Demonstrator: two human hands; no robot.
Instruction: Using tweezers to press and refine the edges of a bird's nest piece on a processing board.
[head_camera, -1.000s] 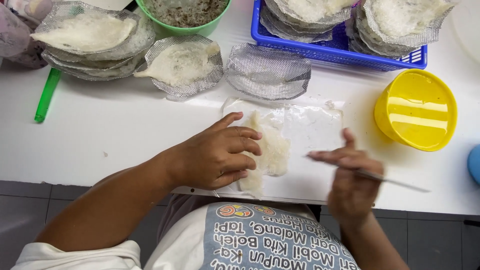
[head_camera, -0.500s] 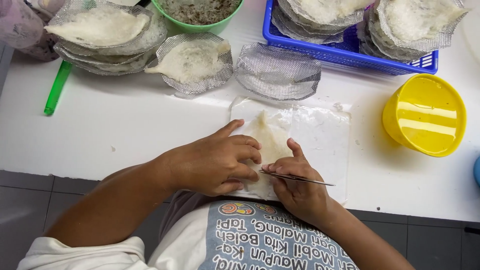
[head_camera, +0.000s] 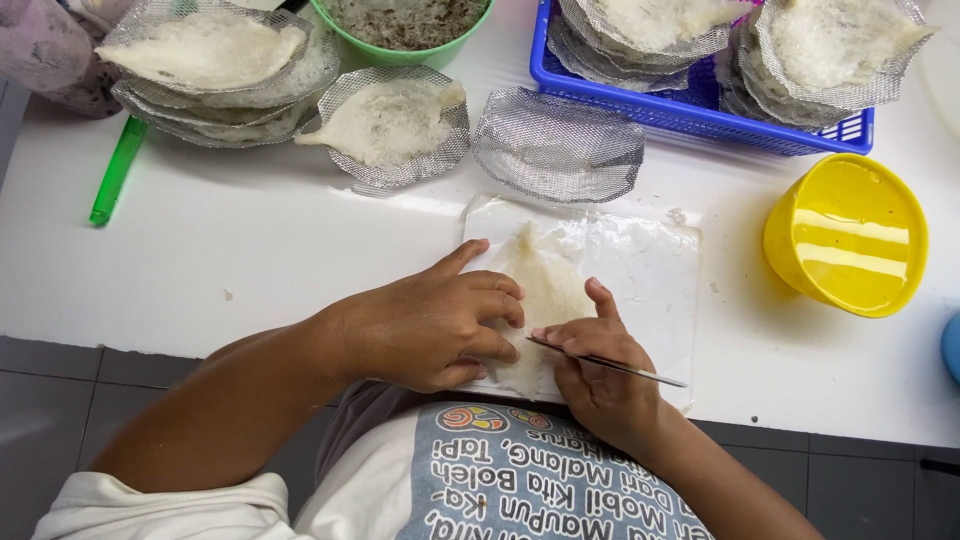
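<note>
While the left hand (head_camera: 430, 325) presses flat on the pale nest piece (head_camera: 545, 290), the right hand (head_camera: 595, 375) grips thin tweezers (head_camera: 610, 363) beside it; excess force could tear the piece.

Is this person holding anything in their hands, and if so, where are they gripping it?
The right hand pinches thin metal tweezers near the tip end. The left hand holds nothing; it presses flat on the pale translucent piece.

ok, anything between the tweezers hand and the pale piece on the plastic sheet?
Nothing visible. The right hand holds thin metal tweezers with the tip at the pale translucent piece, which lies on the clear plastic sheet. The left hand presses the piece from the other side and does not block the tweezers.
</note>
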